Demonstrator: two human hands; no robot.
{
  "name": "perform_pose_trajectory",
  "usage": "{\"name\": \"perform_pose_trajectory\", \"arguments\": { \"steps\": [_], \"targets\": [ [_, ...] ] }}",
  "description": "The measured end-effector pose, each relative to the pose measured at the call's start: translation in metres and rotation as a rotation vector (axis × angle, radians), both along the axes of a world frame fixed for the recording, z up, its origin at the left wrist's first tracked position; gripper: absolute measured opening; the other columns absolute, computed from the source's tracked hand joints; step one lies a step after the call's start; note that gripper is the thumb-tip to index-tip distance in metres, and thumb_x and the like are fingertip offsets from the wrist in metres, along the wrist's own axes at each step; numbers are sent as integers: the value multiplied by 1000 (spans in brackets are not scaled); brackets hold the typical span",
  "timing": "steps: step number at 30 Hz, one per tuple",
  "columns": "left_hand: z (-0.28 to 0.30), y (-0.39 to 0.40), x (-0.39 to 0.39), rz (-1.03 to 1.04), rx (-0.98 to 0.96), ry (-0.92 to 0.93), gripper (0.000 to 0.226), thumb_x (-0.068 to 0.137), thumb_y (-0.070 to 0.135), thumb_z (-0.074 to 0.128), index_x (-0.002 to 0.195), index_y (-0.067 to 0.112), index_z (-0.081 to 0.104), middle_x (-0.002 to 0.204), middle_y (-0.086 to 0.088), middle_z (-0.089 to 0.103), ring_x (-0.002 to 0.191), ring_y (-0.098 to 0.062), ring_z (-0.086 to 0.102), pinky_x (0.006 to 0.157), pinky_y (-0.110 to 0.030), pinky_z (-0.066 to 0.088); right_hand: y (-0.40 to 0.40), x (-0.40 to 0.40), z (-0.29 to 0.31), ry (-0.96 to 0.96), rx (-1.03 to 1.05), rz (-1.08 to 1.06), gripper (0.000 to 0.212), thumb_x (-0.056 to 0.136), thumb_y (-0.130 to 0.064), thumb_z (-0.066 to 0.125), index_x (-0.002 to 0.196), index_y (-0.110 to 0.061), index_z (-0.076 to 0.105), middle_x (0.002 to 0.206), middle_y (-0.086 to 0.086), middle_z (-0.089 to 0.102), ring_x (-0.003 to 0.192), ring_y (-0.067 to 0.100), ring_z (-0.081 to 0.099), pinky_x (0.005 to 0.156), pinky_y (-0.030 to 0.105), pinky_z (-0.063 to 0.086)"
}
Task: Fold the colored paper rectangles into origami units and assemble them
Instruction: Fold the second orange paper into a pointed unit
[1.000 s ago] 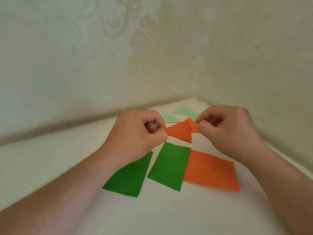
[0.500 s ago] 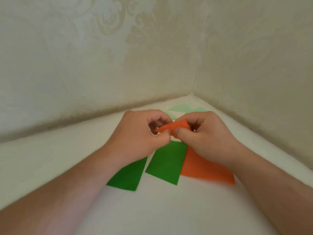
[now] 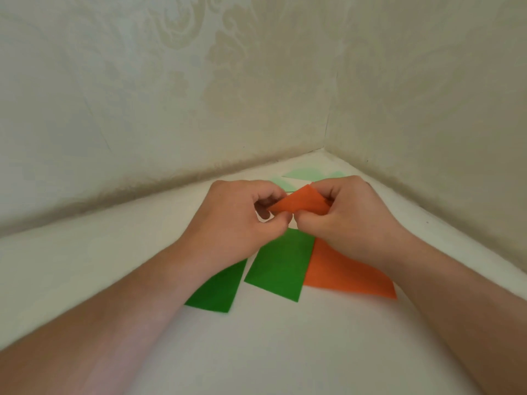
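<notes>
Pinching one orange paper piece between them, the left hand and right hand hold it above the table, just above frame centre. Fingers of both hands are curled narrow onto the paper: the left takes its lower-left tip, the right its right edge. The piece shows a triangular, partly folded outline.

Handling assessment: the paper appears thin, light and limp, creasing readily and likely to tear or crumple if squeezed hard. Hold is best taken at corners and along edges, with fingertips pressing the fold line flat.

Other items on the table:
- a dark green rectangle lying flat below the hands, at frame centre;
- a second dark green rectangle to its lower left, partly under the left wrist;
- a flat orange rectangle to the right, touching or slightly overlapping the central green one; which, cannot be told;
- pale green pieces beyond the hands, near the wall corner.

Obstructions: the wall corner closes in behind and to the right, limiting room there. Loose sheets directly beneath the hands could be shifted by a lowered wrist.
</notes>
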State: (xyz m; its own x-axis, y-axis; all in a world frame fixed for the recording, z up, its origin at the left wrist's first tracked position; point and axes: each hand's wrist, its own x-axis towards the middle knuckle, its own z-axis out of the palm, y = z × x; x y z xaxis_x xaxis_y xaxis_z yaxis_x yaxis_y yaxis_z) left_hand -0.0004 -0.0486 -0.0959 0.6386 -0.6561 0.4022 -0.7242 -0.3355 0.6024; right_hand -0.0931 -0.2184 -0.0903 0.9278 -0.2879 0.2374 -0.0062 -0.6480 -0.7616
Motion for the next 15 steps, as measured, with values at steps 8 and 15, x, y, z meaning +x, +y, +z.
{"name": "perform_pose_trajectory", "arguments": {
  "steps": [8,15],
  "targets": [
    [7,1,2,47,56,72,13,77,34,69,66,28,69,64,7,66,57,-7,56,56,-31,48,-2,1,2,-30,-177,-45,8,76,-23,69,68,-21,69,52,-4,48,49,7,37,47,23,31],
    [8,12,20,25,100,247,24,86,38,82,65,32,72,56,15,58,48,-1,44,48,-12,35,-26,1,5,10,-151,-153,13,77,-20,78,74,-32,74,61,-29,62,52,2,55,53,18,47]
  ]
}}
